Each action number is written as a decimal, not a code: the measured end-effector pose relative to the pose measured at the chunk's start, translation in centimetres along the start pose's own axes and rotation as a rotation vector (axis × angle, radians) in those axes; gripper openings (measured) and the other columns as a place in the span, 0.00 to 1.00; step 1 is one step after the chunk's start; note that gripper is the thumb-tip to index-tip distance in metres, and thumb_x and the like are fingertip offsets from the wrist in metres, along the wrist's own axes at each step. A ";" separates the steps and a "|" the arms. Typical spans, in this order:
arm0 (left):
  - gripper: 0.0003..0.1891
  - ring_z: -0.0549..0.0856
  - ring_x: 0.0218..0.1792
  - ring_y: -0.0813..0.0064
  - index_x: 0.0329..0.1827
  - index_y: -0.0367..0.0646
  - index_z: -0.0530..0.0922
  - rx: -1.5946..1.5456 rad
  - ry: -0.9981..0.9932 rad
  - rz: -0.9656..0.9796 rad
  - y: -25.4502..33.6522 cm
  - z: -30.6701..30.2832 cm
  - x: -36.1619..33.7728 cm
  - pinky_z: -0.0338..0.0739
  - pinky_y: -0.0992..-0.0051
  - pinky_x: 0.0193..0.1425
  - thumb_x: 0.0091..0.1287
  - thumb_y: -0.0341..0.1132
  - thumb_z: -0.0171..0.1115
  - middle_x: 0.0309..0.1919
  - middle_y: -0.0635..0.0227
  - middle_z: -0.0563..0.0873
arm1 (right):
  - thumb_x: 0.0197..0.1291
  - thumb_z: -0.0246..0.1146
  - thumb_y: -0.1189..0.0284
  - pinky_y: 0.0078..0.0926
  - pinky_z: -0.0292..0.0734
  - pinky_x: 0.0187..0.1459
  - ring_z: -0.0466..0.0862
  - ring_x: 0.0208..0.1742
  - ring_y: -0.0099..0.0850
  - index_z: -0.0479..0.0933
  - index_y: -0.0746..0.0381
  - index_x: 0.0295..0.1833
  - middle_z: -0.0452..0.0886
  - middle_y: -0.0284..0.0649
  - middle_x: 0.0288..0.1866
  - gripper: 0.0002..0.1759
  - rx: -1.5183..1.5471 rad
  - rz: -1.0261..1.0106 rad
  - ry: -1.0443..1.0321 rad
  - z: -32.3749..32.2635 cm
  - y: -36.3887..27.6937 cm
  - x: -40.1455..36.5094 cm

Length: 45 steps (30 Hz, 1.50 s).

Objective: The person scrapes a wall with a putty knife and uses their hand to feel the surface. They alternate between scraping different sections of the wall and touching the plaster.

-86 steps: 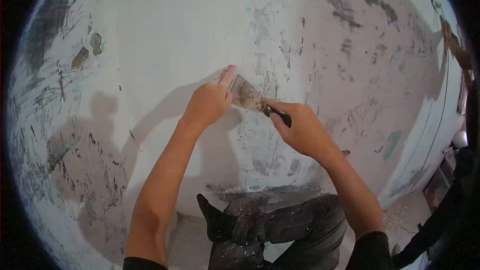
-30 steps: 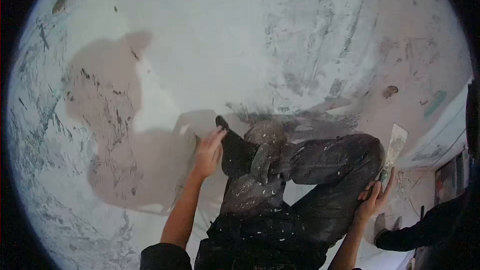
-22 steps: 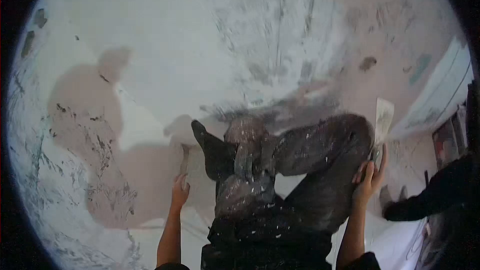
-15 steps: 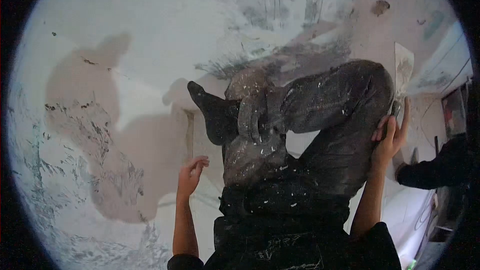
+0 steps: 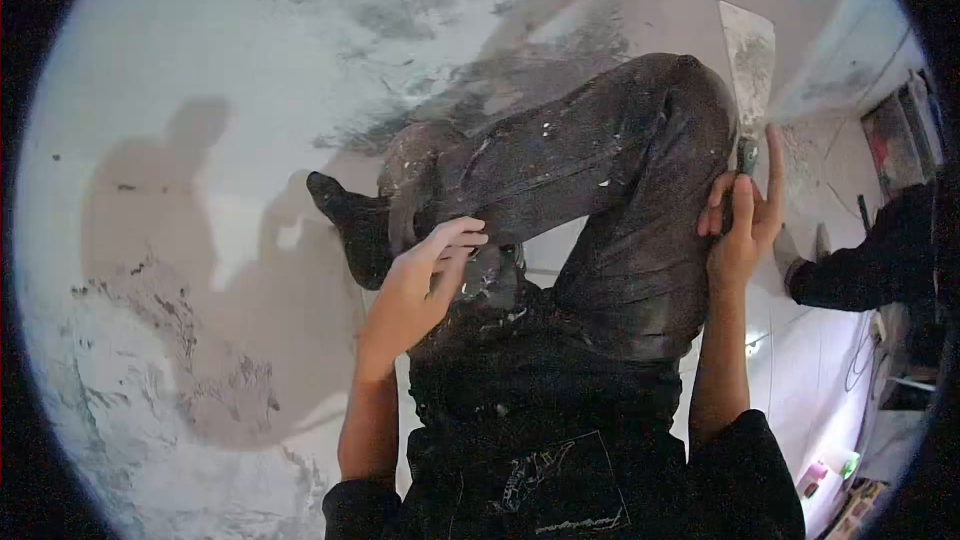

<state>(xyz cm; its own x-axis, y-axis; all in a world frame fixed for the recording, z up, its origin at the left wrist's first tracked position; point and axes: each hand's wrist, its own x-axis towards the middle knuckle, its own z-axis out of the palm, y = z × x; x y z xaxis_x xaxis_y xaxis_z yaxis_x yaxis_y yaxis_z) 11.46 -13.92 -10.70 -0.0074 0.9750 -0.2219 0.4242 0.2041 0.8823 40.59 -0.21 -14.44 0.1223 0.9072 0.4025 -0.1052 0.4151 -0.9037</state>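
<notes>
My right hand (image 5: 742,230) grips the dark handle of a putty knife (image 5: 750,60), its index finger stretched along the tool. The wide metal blade points up and away, beside my bent knee, and carries whitish residue. My left hand (image 5: 415,285) hangs over my lap with nothing in it, its fingers loosely bent and the thumb apart. Under and beyond it are my dark trousers (image 5: 600,155), one leg folded, spotted with white flecks. A dark sock (image 5: 345,225) covers my foot at the left.
A pale surface (image 5: 150,30) with grey smears fills the left and far side, crossed by my shadow. Another person's dark-clothed leg (image 5: 865,260) and foot are close at the right. Beyond lie a cable and small pink and green items (image 5: 820,472).
My left hand has come up and inward from the left side to over my lap. The putty knife appears higher and further left as the view has shifted.
</notes>
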 end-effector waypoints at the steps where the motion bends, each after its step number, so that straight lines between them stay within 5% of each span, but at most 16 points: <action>1: 0.22 0.77 0.67 0.59 0.66 0.36 0.74 -0.088 -0.002 0.059 0.1 0.3 -0.4 0.69 0.60 0.71 0.70 0.32 0.62 0.63 0.58 0.80 | 0.75 0.54 0.66 0.16 0.66 0.16 0.67 0.15 0.17 0.51 0.63 0.80 0.76 0.37 0.25 0.33 -0.009 0.001 0.015 -0.1 -0.1 0.0; 2: 0.22 0.77 0.67 0.59 0.66 0.36 0.74 -0.089 -0.013 0.062 0.8 0.6 -0.6 0.69 0.60 0.71 0.70 0.32 0.62 0.63 0.58 0.80 | 0.75 0.54 0.66 0.16 0.66 0.16 0.67 0.15 0.17 0.52 0.63 0.80 0.76 0.37 0.25 0.33 -0.005 0.002 0.009 -0.1 -0.1 0.0; 4: 0.23 0.79 0.64 0.58 0.66 0.35 0.74 0.055 -0.458 0.557 2.2 1.2 -2.1 0.72 0.59 0.68 0.68 0.29 0.64 0.63 0.57 0.80 | 0.75 0.54 0.66 0.16 0.66 0.16 0.67 0.15 0.17 0.52 0.62 0.80 0.76 0.37 0.24 0.33 0.010 0.027 -0.001 -0.2 0.1 0.0; 7: 0.24 0.76 0.68 0.57 0.68 0.31 0.72 -0.665 -1.213 0.288 0.5 2.2 -4.0 0.68 0.57 0.72 0.70 0.29 0.62 0.68 0.53 0.75 | 0.75 0.54 0.67 0.17 0.66 0.16 0.66 0.14 0.17 0.52 0.62 0.80 0.76 0.37 0.24 0.33 0.042 0.029 0.009 0.2 -0.2 0.0; 9: 0.26 0.75 0.67 0.55 0.69 0.35 0.72 -0.145 -0.801 0.403 -1.7 0.7 -3.7 0.69 0.59 0.71 0.68 0.31 0.64 0.68 0.55 0.75 | 0.75 0.54 0.67 0.17 0.65 0.16 0.66 0.14 0.17 0.52 0.61 0.80 0.75 0.37 0.24 0.33 0.092 -0.039 -0.042 -0.1 0.4 0.1; 11: 0.25 0.75 0.67 0.55 0.67 0.37 0.74 0.447 -0.008 -0.157 -1.3 -1.1 -5.2 0.68 0.60 0.70 0.67 0.35 0.65 0.65 0.58 0.78 | 0.75 0.55 0.66 0.17 0.65 0.16 0.66 0.15 0.17 0.52 0.60 0.80 0.75 0.36 0.23 0.33 0.025 0.004 -0.019 -0.1 0.1 0.1; 14: 0.23 0.83 0.57 0.60 0.62 0.42 0.77 0.575 0.216 0.072 -0.5 -3.5 -8.4 0.78 0.61 0.59 0.63 0.29 0.67 0.62 0.59 0.80 | 0.75 0.54 0.67 0.17 0.65 0.16 0.66 0.15 0.17 0.51 0.60 0.80 0.74 0.35 0.23 0.33 0.051 -0.001 0.005 -0.1 0.0 -0.2; 16: 0.21 0.84 0.55 0.64 0.64 0.41 0.76 0.151 -0.053 0.161 0.6 -4.2 -10.9 0.79 0.65 0.56 0.67 0.29 0.64 0.61 0.57 0.80 | 0.75 0.54 0.67 0.17 0.66 0.16 0.66 0.15 0.17 0.51 0.60 0.80 0.74 0.35 0.23 0.33 0.043 0.018 0.000 0.0 -0.1 -0.1; 18: 0.22 0.84 0.54 0.68 0.68 0.41 0.73 -0.645 -0.714 0.183 -1.4 -3.4 -11.8 0.79 0.68 0.55 0.72 0.29 0.61 0.61 0.56 0.80 | 0.75 0.54 0.67 0.17 0.66 0.16 0.66 0.15 0.17 0.51 0.60 0.81 0.74 0.35 0.23 0.34 0.052 -0.018 -0.039 -0.4 0.3 -0.1; 21: 0.26 0.84 0.54 0.67 0.75 0.42 0.65 -0.343 -0.704 0.022 -5.2 -2.9 -12.0 0.79 0.68 0.56 0.76 0.34 0.57 0.63 0.58 0.80 | 0.75 0.54 0.67 0.17 0.65 0.16 0.66 0.15 0.17 0.51 0.60 0.80 0.73 0.34 0.22 0.34 0.042 -0.033 -0.047 0.3 -0.7 0.1; 22: 0.28 0.84 0.55 0.61 0.74 0.43 0.66 -0.232 -0.369 -0.033 -9.3 -4.3 -12.4 0.79 0.64 0.58 0.74 0.39 0.59 0.64 0.56 0.79 | 0.75 0.54 0.66 0.18 0.65 0.16 0.66 0.15 0.17 0.52 0.60 0.80 0.73 0.34 0.22 0.34 0.007 0.003 0.000 0.4 -0.8 -0.2; 24: 0.31 0.81 0.60 0.54 0.74 0.45 0.67 0.860 0.311 -0.533 -10.8 -5.4 -13.6 0.77 0.59 0.62 0.69 0.41 0.63 0.66 0.53 0.76 | 0.75 0.54 0.65 0.17 0.64 0.16 0.66 0.15 0.17 0.53 0.60 0.80 0.73 0.33 0.21 0.33 0.015 -0.046 -0.020 0.2 -0.4 -0.1; 28: 0.33 0.74 0.67 0.48 0.73 0.44 0.67 0.871 0.329 -0.645 -9.7 -7.0 -16.2 0.75 0.56 0.66 0.65 0.42 0.66 0.70 0.51 0.71 | 0.76 0.54 0.65 0.16 0.63 0.17 0.64 0.14 0.16 0.56 0.59 0.80 0.72 0.32 0.21 0.32 0.035 -0.026 0.003 0.6 -0.5 -0.4; 30: 0.34 0.68 0.72 0.47 0.74 0.45 0.65 0.803 0.542 -0.201 -8.6 -5.3 -15.0 0.72 0.55 0.69 0.66 0.41 0.66 0.76 0.49 0.62 | 0.76 0.54 0.65 0.16 0.63 0.16 0.64 0.14 0.16 0.56 0.59 0.80 0.72 0.32 0.21 0.32 0.004 -0.050 -0.012 0.3 -0.1 -0.5; 33: 0.36 0.63 0.75 0.46 0.77 0.49 0.62 0.697 0.510 0.074 -10.1 -2.4 -11.5 0.71 0.53 0.70 0.67 0.39 0.65 0.79 0.50 0.52 | 0.76 0.54 0.65 0.15 0.61 0.15 0.63 0.14 0.15 0.56 0.60 0.79 0.73 0.32 0.22 0.31 0.032 -0.053 0.011 0.7 -0.4 -0.4; 45: 0.37 0.76 0.66 0.46 0.81 0.54 0.55 0.379 0.517 0.138 -12.5 -2.0 -9.6 0.79 0.55 0.61 0.70 0.32 0.58 0.82 0.62 0.47 | 0.77 0.52 0.62 0.19 0.62 0.15 0.62 0.14 0.18 0.56 0.57 0.80 0.72 0.35 0.21 0.30 -0.070 -0.101 -0.039 0.1 0.1 -0.3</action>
<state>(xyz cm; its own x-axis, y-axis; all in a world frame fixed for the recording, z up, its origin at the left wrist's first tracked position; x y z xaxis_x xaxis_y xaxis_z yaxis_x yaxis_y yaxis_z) 4.45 -25.69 -18.80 -0.3242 0.9258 0.1942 0.7416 0.1213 0.6598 40.48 -0.44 -14.62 0.0899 0.8637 0.4958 -0.0252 0.4997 -0.8658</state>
